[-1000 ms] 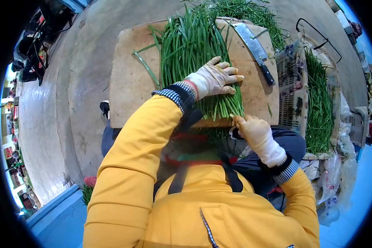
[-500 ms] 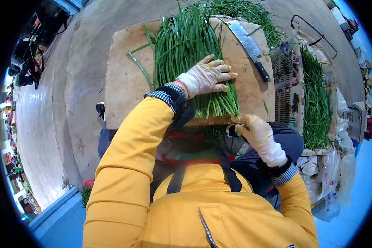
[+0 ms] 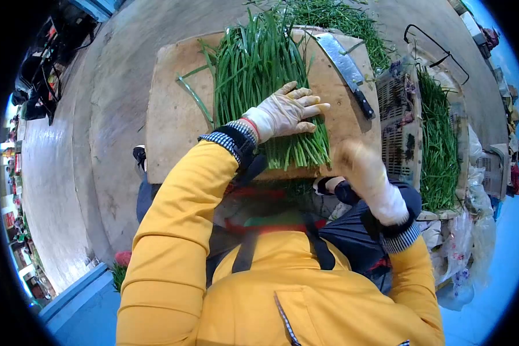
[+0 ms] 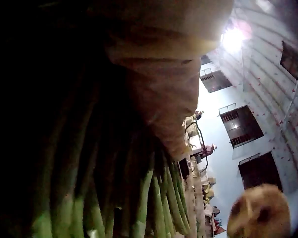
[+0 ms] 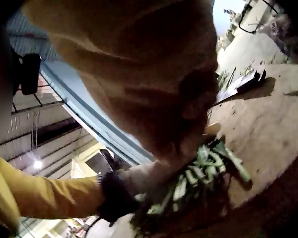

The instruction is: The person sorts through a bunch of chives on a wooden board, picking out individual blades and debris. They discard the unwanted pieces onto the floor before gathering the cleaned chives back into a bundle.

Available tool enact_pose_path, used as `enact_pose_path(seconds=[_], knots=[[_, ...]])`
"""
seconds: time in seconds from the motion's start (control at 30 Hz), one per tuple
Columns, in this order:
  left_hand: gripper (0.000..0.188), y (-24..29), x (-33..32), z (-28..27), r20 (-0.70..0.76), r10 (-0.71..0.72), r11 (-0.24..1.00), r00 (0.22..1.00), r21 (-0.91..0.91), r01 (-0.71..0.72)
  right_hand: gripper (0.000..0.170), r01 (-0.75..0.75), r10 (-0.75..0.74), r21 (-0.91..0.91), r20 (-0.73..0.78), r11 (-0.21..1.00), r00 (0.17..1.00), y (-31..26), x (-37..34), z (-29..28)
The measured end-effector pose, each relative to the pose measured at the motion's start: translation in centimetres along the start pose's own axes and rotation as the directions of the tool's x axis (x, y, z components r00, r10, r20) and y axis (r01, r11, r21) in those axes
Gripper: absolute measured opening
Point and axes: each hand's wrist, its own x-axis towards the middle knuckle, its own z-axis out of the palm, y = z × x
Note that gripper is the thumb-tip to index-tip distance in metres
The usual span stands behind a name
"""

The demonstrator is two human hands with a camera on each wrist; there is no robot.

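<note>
A thick bundle of long green chives (image 3: 259, 75) lies on a wooden board (image 3: 181, 132), stalk ends toward the person. My left hand (image 3: 282, 112), in a pale glove, rests on the bundle with its fingers spread and pointing right. Beneath it the pale-green stalks (image 4: 159, 208) show in the left wrist view. My right hand (image 3: 366, 179), also gloved, is blurred by motion at the board's front right, just right of the stalk ends (image 5: 193, 178). Its fingers look bent in the left wrist view; I cannot tell whether they hold anything.
A cleaver (image 3: 343, 66) with a dark handle lies at the board's right. Beside the board stands a plastic crate (image 3: 398, 132), with more chives (image 3: 438, 144) right of it. Loose greens (image 3: 343, 23) lie on the floor behind the board.
My right hand has moved from the stalk ends, where its fingers were pinched, to the right and up over the board's corner. My left hand stays on the bundle.
</note>
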Motion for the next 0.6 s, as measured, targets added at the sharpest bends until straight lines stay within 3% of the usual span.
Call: enact_pose_path(seconds=[0.03, 0.07, 0.13, 0.2, 0.27, 0.33, 0.37, 0.4, 0.43, 0.47, 0.5, 0.57, 0.6], knots=[[0.059, 0.1, 0.0, -0.1, -0.010, -0.016, 1.000, 1.000, -0.026, 0.016, 0.018, 0.055, -0.065, -0.065, -0.164, 0.996, 0.984, 1.8, 2.0, 1.2], [0.058, 0.1, -0.1, -0.2, -0.017, -0.031, 0.998, 0.999, -0.050, 0.030, 0.018, 0.059, -0.068, -0.060, -0.167, 0.996, 0.984, 3.1, 3.1, 2.6], [0.058, -0.2, -0.2, 0.1, -0.022, -0.037, 0.998, 0.999, -0.053, 0.036, 0.019, 0.247, -0.253, -0.069, -0.103, 0.967, 0.962, 4.2, 4.5, 4.6], [0.058, -0.4, -0.3, 0.4, -0.037, -0.057, 0.996, 0.998, -0.064, 0.055, 0.017, 0.261, -0.272, -0.137, -0.071, 0.956, 0.960, 4.6, 4.0, 5.0], [0.057, -0.4, -0.2, 0.7, -0.044, -0.032, 0.999, 0.999, -0.033, 0.030, 0.012, 0.266, -0.180, -0.410, 0.237, 0.873, 0.955, 4.0, 2.9, 4.2], [0.057, -0.3, 0.0, 0.7, -0.027, -0.039, 0.999, 0.999, -0.037, 0.038, 0.009, 0.308, -0.200, -0.296, 0.343, 0.904, 0.918, 3.1, 0.4, 3.0], [0.057, -0.3, -0.1, 0.6, -0.005, -0.046, 0.998, 0.999, -0.039, 0.045, 0.011, 0.266, -0.117, -0.230, 0.512, 0.936, 0.851, 2.4, -0.5, 2.3], [0.057, -0.3, -0.1, 0.6, -0.002, -0.049, 0.998, 0.999, -0.039, 0.049, 0.015, 0.180, -0.066, -0.077, 0.735, 0.981, 0.675, -0.5, -0.6, -0.3], [0.057, -0.3, -0.1, 0.5, 0.006, -0.048, 0.998, 0.999, -0.038, 0.048, 0.015, 0.302, -0.327, 0.172, 0.733, 0.938, 0.597, -0.9, -1.8, -1.6], [0.057, -0.2, -0.1, 0.4, 0.014, -0.044, 0.998, 0.999, -0.040, 0.045, 0.017, 0.096, -0.263, 0.246, 0.848, 0.964, 0.461, -3.0, -2.1, -3.6], [0.057, -0.2, 0.0, 0.3, 0.013, -0.044, 0.998, 0.999, -0.039, 0.045, 0.019, 0.070, -0.270, 0.264, 0.879, 0.962, 0.394, -5.9, -0.6, -6.3], [0.058, 0.0, 0.2, -0.1, 0.098, -0.070, 0.997, 0.993, -0.016, 0.072, 0.017, 0.012, -0.330, 0.356, 0.854, 0.935, 0.402, -5.3, 2.2, -8.8], [0.058, 0.1, 0.2, -0.2, 0.095, -0.072, 0.997, 0.993, -0.007, 0.073, 0.025, 0.174, -0.217, 0.149, 0.844, 0.973, 0.491, -3.6, 4.9, -10.4]])
